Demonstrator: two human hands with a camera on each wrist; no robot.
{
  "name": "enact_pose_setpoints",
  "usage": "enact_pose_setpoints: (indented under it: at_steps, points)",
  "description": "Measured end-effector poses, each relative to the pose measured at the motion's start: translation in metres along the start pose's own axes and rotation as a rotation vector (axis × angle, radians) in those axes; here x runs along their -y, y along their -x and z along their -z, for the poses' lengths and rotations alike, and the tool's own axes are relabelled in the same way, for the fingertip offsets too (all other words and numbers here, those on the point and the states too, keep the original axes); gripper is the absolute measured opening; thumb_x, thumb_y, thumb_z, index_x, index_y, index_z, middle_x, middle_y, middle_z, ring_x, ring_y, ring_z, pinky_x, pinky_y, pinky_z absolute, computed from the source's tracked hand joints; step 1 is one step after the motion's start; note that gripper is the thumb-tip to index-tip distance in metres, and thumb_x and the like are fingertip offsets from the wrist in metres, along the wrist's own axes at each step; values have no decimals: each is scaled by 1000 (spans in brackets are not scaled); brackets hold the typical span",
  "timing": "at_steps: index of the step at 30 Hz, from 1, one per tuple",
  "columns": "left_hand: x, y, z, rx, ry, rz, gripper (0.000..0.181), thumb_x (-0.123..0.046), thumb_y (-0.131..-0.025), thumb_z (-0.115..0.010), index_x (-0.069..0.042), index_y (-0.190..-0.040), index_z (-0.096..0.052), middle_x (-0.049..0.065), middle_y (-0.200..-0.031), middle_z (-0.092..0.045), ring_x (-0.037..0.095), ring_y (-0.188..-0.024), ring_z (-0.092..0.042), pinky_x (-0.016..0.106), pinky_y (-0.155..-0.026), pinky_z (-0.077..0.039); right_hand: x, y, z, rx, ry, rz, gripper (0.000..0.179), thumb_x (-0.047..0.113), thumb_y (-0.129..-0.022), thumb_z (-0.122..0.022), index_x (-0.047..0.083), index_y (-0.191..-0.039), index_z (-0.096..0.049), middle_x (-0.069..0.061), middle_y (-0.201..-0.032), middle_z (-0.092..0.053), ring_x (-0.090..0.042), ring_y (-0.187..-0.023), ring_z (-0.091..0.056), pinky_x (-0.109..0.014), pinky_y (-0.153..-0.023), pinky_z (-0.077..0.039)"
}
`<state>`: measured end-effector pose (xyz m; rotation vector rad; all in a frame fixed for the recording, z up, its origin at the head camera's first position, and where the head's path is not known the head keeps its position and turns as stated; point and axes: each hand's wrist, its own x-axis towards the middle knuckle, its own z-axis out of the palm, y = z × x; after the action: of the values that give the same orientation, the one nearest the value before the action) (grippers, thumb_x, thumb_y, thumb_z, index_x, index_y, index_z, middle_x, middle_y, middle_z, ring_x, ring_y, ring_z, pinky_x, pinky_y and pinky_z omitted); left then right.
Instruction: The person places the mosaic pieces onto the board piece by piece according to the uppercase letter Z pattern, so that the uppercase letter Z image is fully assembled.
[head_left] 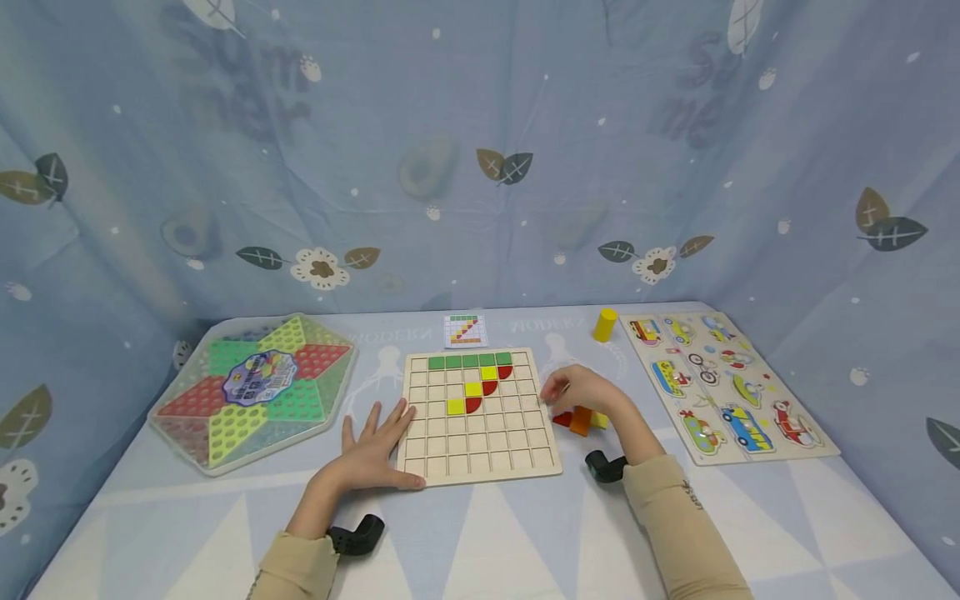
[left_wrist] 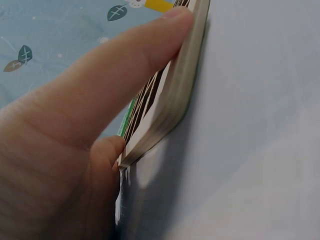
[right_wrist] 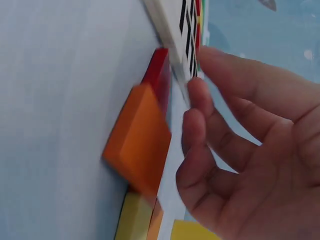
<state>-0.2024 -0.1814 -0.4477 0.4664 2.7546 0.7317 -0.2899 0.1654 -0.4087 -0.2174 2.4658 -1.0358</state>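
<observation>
A wooden grid board (head_left: pixel 480 442) lies in the middle of the table. Along its top runs a row of green squares (head_left: pixel 453 362); yellow squares (head_left: pixel 457 407) and red quarter-circle pieces (head_left: pixel 473 406) step diagonally below. My left hand (head_left: pixel 372 454) rests on the board's left edge with fingers spread, its thumb at the near corner. Over the board's right edge hovers my right hand (head_left: pixel 585 390), fingers loosely bent, with nothing visible between them. Below it lie an orange block (right_wrist: pixel 140 135), a red piece (right_wrist: pixel 159 75) and yellow pieces (right_wrist: pixel 132 215), partly hidden in the head view.
A small pattern card (head_left: pixel 465 331) lies behind the board. To the left is a hexagonal star game board (head_left: pixel 322 408) under a clear cover. A yellow cylinder (head_left: pixel 604 325) stands at the back right, beside a wooden vehicle puzzle (head_left: pixel 712 417). A patterned curtain (head_left: pixel 480 233) closes the back.
</observation>
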Motion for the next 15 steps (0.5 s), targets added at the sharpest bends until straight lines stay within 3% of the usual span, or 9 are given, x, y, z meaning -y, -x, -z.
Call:
enact_pose_setpoints:
  at_steps: [8, 12, 15]
  points:
    - [0, 0, -2, -5, 0, 1, 113, -61, -61, -74, -11, -148, -21, 9, -155, -10, 44, -138, 6, 66, -98, 16, -11, 6, 3, 41, 150, -12, 20, -4, -71, -74, 7, -85, -64, -4, -79, -59, -18, -71, -52, -26, -65, -44]
    - [1, -1, -2, -2, -1, -1, 113, -61, -61, -74, -11, -148, -21, 9, -155, -10, 43, -138, 6, 66, -98, 16, -11, 6, 4, 5, 175, -9, 17, -2, -73, -72, 6, -88, -68, -4, -78, -59, -16, -67, -51, -24, -63, -44]
    - [1, -1, -2, -3, -1, 0, 113, -60, -62, -74, -11, -148, -21, 10, -155, -10, 43, -138, 6, 66, -98, 16, -5, 5, 4, -50, 130, -28, 15, 0, -77, -70, 5, -91, -71, -4, -79, -59, -16, -67, -50, -24, -61, -43]
